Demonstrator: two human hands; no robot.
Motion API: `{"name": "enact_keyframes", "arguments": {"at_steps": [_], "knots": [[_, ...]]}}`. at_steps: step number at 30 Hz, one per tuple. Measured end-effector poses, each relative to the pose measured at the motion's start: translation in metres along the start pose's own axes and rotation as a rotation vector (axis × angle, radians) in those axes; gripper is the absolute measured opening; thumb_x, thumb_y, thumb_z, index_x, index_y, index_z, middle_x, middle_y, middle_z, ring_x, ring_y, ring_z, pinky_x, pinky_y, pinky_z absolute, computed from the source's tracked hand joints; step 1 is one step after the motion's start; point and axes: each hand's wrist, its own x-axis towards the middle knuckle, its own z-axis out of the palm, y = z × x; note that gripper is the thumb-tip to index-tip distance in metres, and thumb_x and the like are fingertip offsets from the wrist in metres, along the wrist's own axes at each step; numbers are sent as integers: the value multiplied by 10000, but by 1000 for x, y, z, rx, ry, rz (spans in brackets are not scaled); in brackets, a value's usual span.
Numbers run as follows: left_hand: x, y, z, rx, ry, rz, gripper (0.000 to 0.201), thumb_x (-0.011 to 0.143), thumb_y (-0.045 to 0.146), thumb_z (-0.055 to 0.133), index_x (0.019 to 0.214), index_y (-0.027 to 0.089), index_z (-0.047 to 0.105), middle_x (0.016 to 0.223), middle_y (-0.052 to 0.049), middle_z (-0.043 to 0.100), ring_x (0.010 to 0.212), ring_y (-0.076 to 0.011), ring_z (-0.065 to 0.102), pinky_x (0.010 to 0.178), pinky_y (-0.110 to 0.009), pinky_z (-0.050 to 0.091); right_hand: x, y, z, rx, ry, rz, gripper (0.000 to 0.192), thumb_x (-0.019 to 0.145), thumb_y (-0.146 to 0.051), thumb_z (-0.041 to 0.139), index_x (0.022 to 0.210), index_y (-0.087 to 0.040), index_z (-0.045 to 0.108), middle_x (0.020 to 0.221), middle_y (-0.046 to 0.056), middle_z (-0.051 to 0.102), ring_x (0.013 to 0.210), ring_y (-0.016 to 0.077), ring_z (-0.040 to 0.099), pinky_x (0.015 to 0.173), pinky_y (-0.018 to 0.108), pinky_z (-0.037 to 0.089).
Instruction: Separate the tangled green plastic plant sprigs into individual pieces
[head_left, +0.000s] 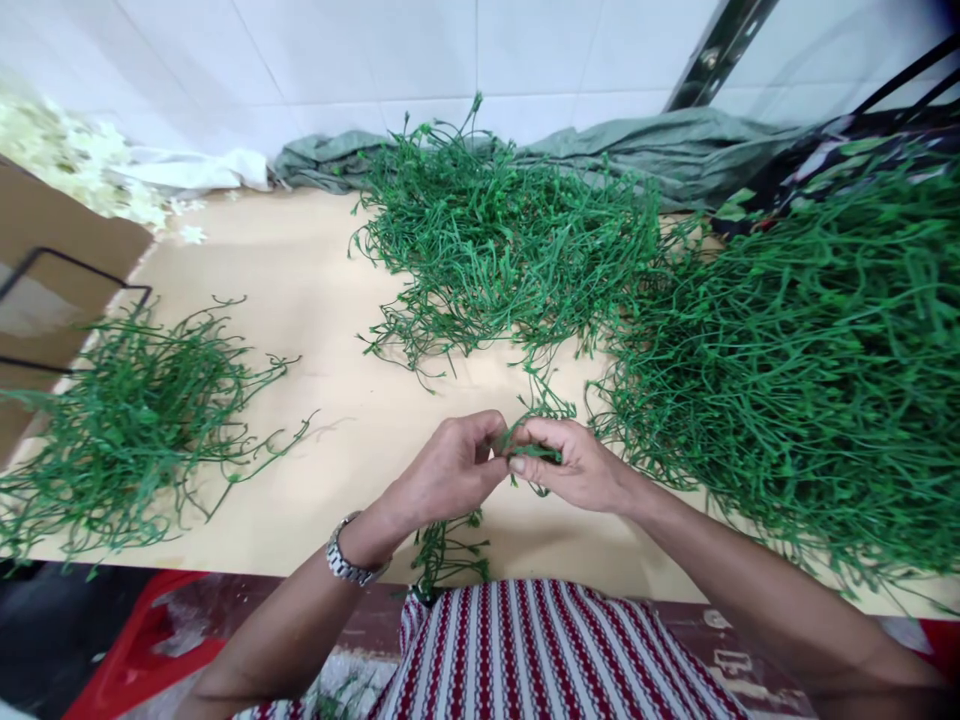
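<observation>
Between both hands (510, 462), green stem (534, 452), lying crosswise

— Where did the hands sit on the table (315, 300)?

— At six o'clock, near its front edge. The left hand (450, 470) and right hand (574, 465) met fingertip to fingertip around a stem sprig (536, 452).

— And the heaps?

— One stem pile (127, 420) lay at nine o'clock, another stem heap (495, 240) at twelve, the largest stem mass (810, 360) at three, touching the twelve o'clock heap.

— Behind those?

— A crumpled cloth (675, 140) ran along the wall; loose blossoms (67, 160) lay at ten o'clock.
</observation>
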Motion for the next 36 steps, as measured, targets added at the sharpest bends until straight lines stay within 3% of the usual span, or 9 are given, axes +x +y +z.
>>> {"name": "enact_keyframes", "arguments": {"at_steps": [4, 8, 12, 18, 25, 30, 36], "knots": [[0, -2, -1, 119, 6, 19, 88, 660, 74, 427, 626, 155, 426, 549, 58, 368, 521, -70, 326, 475, -205, 237, -1, -2, 2, -215, 86, -173, 49, 768, -114, 522, 772, -148, 559, 638, -18, 520, 567, 83, 452, 534, 194, 346], [1, -5, -2, 108, 27, 2, 92, 658, 77, 433, 614, 157, 419, 535, 61, 351, 514, -69, 316, 471, -206, 233, -3, 0, 7, -320, 182, -288, 76, 772, -96, 487, 738, -155, 520, 640, -2, 522, 579, 99, 461, 549, 211, 347], [2, -6, -1, 1, 45, 11, 83, 670, 72, 443, 645, 151, 436, 563, 57, 365, 531, -67, 328, 485, -200, 249, -5, 2, 9, -387, 212, -306, 88, 766, -83, 465, 768, -166, 494, 645, -6, 499, 572, 104, 446, 536, 214, 336], [0, 1, -8, -127, -105, -28, 65, 704, 159, 533, 662, 126, 498, 538, 62, 325, 500, -58, 274, 451, -193, 215, -8, 3, 5, -210, 113, -149, 20, 807, -171, 503, 792, -160, 510, 674, -3, 538, 598, 100, 485, 543, 204, 364], [0, -4, -12, -240, -216, -30, 307, 712, 314, 612, 536, 134, 435, 503, 55, 299, 478, -58, 249, 427, -210, 190, -7, 2, 4, -174, 27, -148, 58, 821, -169, 463, 829, -161, 520, 733, 20, 574, 651, 118, 522, 589, 225, 392], [-3, -1, -11, -128, -278, 83, 301, 755, 248, 556, 517, 147, 402, 512, 51, 282, 480, -63, 243, 428, -220, 193, -6, -5, -2, -188, -111, -175, 71, 794, -132, 431, 770, -163, 489, 676, 10, 531, 589, 111, 484, 548, 221, 356], [-8, 3, -6, 102, -363, 223, 297, 705, 48, 467, 491, 174, 303, 518, 47, 289, 476, -72, 257, 460, -250, 208, -11, -6, -3, -398, -289, -142, 201, 545, -29, 411, 622, -200, 339, 524, -57, 313, 454, 84, 268, 445, 224, 200]]}}
